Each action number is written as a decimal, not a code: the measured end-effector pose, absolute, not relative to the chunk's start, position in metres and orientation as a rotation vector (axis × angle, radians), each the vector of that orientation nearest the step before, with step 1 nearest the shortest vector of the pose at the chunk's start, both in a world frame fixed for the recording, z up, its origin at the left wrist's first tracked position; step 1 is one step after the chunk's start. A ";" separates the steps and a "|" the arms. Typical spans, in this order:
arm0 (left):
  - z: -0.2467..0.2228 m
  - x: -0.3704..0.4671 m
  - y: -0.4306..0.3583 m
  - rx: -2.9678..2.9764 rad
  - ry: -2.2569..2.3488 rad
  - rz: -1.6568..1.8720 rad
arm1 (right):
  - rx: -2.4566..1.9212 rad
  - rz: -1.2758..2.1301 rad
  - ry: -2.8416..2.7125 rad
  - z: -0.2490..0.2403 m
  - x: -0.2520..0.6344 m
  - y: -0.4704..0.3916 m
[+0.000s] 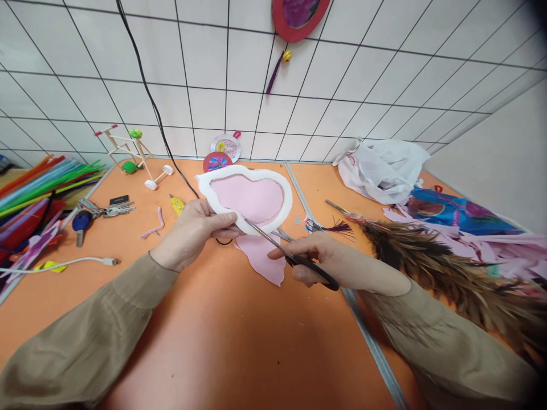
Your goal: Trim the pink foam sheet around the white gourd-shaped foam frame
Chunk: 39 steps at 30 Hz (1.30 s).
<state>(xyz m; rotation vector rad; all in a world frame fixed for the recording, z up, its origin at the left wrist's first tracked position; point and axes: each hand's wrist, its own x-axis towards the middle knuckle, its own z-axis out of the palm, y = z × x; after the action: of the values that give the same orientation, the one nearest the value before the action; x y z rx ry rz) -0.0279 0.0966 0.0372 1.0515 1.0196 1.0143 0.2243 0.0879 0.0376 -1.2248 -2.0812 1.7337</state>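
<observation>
My left hand pinches the lower left edge of a white gourd-shaped frame, its thumb on top. Pink fabric fills the frame's opening, and a loose pink piece hangs below it. In my right hand are black-handled scissors, fingers wrapped round the grips. One blade lies over the frame's inner lower edge, close to my left thumb; the other blade is partly hidden beneath the frame.
Left lie colourful pipe cleaners, keys, a white cable and a yellow cutter. A stick model stands behind. Right are a white plastic bag, a feather duster and pink scraps. A metal strip crosses the orange table.
</observation>
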 end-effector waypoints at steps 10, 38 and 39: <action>0.034 -0.028 0.097 1.018 1.007 1.029 | -1.241 1.746 -2.044 0.039 0.223 0.087; 0.035 -0.026 0.096 0.969 0.990 1.047 | -1.213 1.657 -2.082 0.037 0.219 0.086; 0.036 -0.026 0.096 0.967 0.990 1.048 | -1.202 1.654 -2.085 0.037 0.219 0.086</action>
<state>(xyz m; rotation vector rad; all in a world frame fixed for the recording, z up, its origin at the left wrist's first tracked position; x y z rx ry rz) -0.0263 0.0962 0.0355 0.9671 0.9904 1.0475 0.2191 0.0860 0.0374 -1.2024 -2.0852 1.6535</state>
